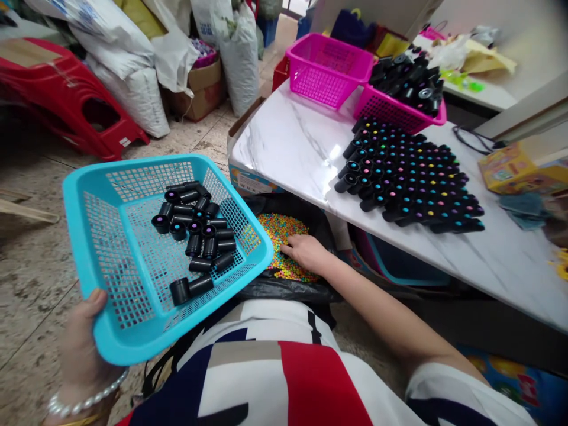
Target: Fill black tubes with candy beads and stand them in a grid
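My left hand [82, 337] grips the near left corner of a blue plastic basket [73, 219], thumb over the rim. Inside the basket, several short black tubes [199, 264] lie loose, some with purple or blue centres showing at their ends. My right hand [306, 253] reaches into small multicoloured beads [281, 228], its visible fingers a little apart and their tips partly sunk among them. A black plastic bag [319, 222] surrounds the beads, between the basket and the table.
On the white marbled table [293, 142] stand rows of black tubes [408, 171] with coloured centres. Behind them are a pink basket [328, 65] and another pink basket [399, 118] heaped with black parts. A red stool [89, 100] and white sacks [137, 94] occupy the left floor.
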Available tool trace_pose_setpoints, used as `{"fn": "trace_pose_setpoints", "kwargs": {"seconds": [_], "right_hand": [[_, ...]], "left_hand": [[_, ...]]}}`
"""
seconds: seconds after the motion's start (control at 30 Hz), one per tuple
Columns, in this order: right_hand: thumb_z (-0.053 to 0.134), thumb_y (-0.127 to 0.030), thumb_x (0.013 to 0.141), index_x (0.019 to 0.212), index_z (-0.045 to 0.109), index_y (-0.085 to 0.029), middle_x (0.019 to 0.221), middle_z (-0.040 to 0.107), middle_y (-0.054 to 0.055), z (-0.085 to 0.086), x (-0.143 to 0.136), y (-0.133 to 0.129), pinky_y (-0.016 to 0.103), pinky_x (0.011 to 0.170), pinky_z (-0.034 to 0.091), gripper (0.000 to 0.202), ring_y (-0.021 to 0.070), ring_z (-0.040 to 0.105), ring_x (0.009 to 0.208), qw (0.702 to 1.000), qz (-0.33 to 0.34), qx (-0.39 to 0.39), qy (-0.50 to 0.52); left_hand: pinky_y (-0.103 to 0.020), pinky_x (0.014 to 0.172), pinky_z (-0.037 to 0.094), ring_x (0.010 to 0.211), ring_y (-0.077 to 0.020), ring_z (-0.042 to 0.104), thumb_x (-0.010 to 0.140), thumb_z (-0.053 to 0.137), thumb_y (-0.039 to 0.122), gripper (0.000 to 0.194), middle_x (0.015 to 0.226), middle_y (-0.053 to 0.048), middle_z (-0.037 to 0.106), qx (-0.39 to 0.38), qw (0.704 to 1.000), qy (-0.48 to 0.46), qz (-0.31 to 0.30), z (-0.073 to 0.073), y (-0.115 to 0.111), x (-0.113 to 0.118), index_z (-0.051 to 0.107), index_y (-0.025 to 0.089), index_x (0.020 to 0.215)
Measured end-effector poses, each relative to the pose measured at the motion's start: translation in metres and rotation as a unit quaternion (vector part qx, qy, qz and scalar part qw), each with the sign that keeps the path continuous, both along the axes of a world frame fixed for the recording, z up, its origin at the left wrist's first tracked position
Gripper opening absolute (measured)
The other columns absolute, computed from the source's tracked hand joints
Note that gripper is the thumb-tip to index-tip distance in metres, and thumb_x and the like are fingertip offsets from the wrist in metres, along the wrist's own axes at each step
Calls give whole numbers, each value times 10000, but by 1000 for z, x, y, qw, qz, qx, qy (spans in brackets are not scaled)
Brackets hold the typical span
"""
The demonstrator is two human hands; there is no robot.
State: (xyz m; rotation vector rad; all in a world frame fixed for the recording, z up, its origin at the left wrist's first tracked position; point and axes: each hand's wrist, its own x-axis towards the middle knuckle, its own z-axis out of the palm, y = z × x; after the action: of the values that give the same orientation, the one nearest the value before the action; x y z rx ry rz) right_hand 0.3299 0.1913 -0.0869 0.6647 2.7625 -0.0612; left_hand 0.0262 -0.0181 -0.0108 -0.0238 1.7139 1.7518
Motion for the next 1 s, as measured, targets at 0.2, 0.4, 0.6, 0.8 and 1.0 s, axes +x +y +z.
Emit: {"fn": "trace_pose_setpoints", "kwargs": {"seconds": [0.2,0.4,0.6,0.8,1.0], "right_hand": [[595,-181,855,1164,648,-234,1028,685,65,2,3,-4,270,747,445,319,190,633,881,974,-35,-187,122],[649,-229,814,1125,656,-207,980,705,16,2,28,-10,286,782,501,312,155,642,836,844,-218,-354,338],[642,-183,802,1083,639,-216,1108,657,69,22,29,-22,354,863,530,283,203,633,999,852,-206,-208,433],[530,-70,803,1143,573,-202,1193,639,106,15,27,-26,429,960,506,367,237,594,1109,909,-113,-26,401],[502,-40,817,1111,596,-176,1130,656,117,1,36,-20,436,902,520,338,259,596,1029,937,-110,57,326]], "left_hand": [[-411,938,508,1058,-307,602,615,761,335,296,935,0,727,5,1000,-12,7,1,1,1,714,207,878],[-414,917,520,1025,-306,621,649,724,325,261,911,-3,729,0,1000,-15,16,1,3,1,717,204,880],[-348,875,540,1087,-289,593,711,689,345,253,978,15,722,-24,999,-22,3,-1,1,1,727,239,938],[-288,812,555,1174,-299,536,685,702,340,286,981,16,717,-35,999,-18,9,-6,0,-3,728,251,956],[-261,732,569,1102,-286,583,677,708,346,284,968,4,723,-20,1000,-22,-2,-3,2,1,729,236,937]]}}
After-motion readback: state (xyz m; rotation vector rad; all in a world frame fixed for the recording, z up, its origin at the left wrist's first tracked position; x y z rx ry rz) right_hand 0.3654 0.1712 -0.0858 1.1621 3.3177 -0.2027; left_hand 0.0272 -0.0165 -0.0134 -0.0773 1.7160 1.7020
